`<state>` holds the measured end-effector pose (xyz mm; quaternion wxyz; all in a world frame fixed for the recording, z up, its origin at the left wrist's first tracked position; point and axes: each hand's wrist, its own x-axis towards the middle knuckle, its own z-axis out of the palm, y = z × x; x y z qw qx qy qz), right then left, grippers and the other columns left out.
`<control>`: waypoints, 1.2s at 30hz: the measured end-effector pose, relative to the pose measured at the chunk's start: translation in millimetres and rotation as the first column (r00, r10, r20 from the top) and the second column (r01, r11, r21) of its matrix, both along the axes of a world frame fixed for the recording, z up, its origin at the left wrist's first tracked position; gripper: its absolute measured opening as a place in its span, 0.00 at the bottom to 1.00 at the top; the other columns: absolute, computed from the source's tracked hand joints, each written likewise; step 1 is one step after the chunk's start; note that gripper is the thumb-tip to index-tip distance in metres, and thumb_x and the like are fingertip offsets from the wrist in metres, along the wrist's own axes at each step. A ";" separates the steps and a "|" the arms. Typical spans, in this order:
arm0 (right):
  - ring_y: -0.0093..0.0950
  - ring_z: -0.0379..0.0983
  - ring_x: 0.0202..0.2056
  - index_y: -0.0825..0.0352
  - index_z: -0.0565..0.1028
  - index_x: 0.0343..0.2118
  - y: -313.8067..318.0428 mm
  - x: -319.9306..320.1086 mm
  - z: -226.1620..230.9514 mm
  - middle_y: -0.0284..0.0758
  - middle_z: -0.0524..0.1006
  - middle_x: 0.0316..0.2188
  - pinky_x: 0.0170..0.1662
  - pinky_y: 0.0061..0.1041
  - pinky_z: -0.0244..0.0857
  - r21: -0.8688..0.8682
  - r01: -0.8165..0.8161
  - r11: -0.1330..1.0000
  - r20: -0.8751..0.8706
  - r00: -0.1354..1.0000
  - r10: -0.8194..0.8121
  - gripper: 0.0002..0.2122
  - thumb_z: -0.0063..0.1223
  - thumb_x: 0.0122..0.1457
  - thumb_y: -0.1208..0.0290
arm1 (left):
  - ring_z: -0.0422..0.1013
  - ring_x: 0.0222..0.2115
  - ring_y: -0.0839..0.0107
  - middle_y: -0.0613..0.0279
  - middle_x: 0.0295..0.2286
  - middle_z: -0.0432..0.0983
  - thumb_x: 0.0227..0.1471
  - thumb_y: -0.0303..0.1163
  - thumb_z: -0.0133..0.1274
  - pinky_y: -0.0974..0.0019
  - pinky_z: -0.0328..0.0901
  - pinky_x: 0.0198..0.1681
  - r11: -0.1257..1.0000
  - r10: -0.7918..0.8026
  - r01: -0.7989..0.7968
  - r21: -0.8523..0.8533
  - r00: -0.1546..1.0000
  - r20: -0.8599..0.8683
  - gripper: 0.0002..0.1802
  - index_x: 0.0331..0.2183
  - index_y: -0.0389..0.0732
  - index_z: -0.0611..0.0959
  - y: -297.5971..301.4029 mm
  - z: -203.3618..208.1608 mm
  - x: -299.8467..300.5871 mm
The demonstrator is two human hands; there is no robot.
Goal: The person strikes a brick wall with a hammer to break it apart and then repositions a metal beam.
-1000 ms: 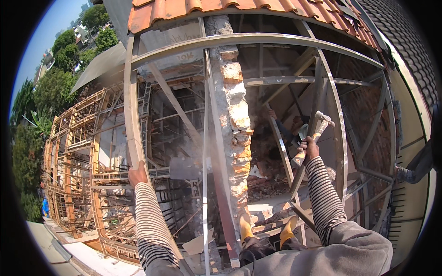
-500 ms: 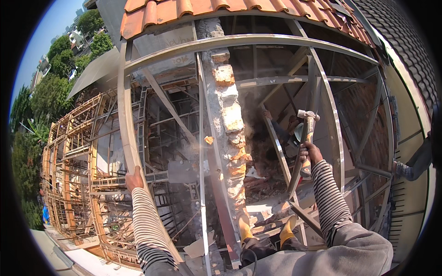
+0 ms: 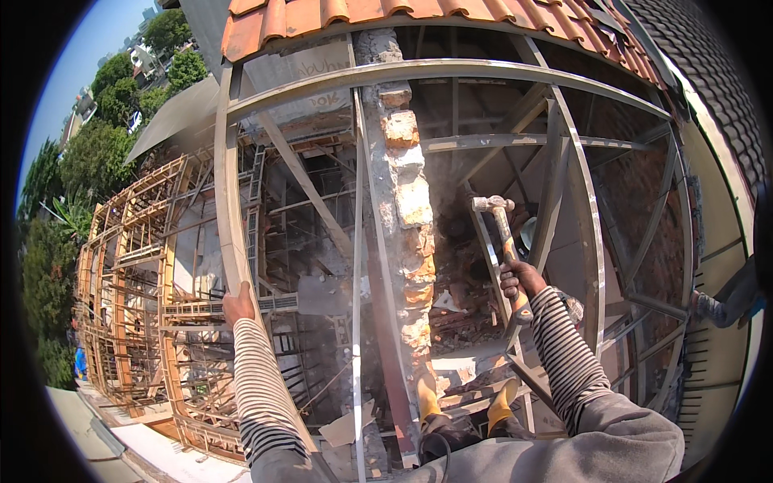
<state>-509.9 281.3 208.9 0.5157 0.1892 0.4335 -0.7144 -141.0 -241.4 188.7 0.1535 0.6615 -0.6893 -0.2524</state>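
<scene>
My right hand (image 3: 522,280) is closed round the grip of a hammer (image 3: 506,229) with a rounded steel head and an orange-and-grey handle. The hammer stands head up, to the right of a broken brick wall (image 3: 413,201) and apart from it. On the left, my left hand (image 3: 239,307) is wrapped round a long metal roof beam (image 3: 228,217) that runs from the tiles down toward me. The wall's top is ragged, with bare orange brick and pale mortar. My feet in yellow boots (image 3: 429,398) are at the wall's lower end.
Orange roof tiles (image 3: 354,11) edge the far side. Metal truss bars (image 3: 576,201) cross the openings around me. Bamboo and timber scaffolding (image 3: 121,322) stands below left. Beneath the bars on the right, another person is partly visible; another person's arm (image 3: 713,310) reaches in at the far right.
The hammer and my right hand have swung left, toward the wall. My left hand keeps its hold on the beam. A brick chip seen in the air left of the wall is gone.
</scene>
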 end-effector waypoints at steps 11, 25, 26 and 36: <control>0.17 0.54 0.15 0.68 0.67 0.30 -85.3 51.0 -5.3 0.26 0.59 0.19 0.18 0.21 0.53 0.050 -0.142 0.989 -0.120 0.982 0.148 0.05 0.46 0.59 0.73 | 0.72 0.44 0.43 0.34 0.41 0.75 0.42 0.53 0.53 0.52 0.64 0.50 0.999 0.038 -0.038 -0.005 0.999 0.021 0.38 0.44 0.25 0.78 18.5 19.0 -15.8; 0.16 0.53 0.14 0.62 0.65 0.23 -61.6 59.2 16.9 0.24 0.59 0.17 0.18 0.21 0.53 0.076 -0.038 0.996 -0.112 0.993 0.047 0.05 0.46 0.53 0.75 | 0.74 0.40 0.44 0.37 0.36 0.78 0.42 0.54 0.55 0.51 0.66 0.46 0.994 0.066 -0.064 -0.090 0.998 0.022 0.35 0.37 0.28 0.82 22.8 23.1 -16.6; 0.17 0.53 0.14 0.63 0.65 0.24 -65.7 68.6 20.4 0.25 0.59 0.17 0.17 0.21 0.53 0.098 -0.154 0.983 -0.157 0.973 0.169 0.04 0.46 0.54 0.75 | 0.74 0.40 0.44 0.36 0.36 0.77 0.42 0.54 0.55 0.51 0.66 0.46 0.993 0.073 -0.070 -0.098 0.997 0.032 0.35 0.37 0.28 0.82 17.5 21.7 -14.2; 0.17 0.53 0.15 0.66 0.66 0.29 -28.0 75.3 7.9 0.26 0.59 0.18 0.18 0.22 0.53 0.080 0.087 0.993 -0.115 0.990 -0.077 0.04 0.46 0.57 0.73 | 0.74 0.41 0.45 0.37 0.37 0.78 0.42 0.55 0.55 0.51 0.65 0.46 0.994 0.086 -0.084 -0.065 0.996 0.029 0.36 0.39 0.28 0.82 21.9 23.2 -10.2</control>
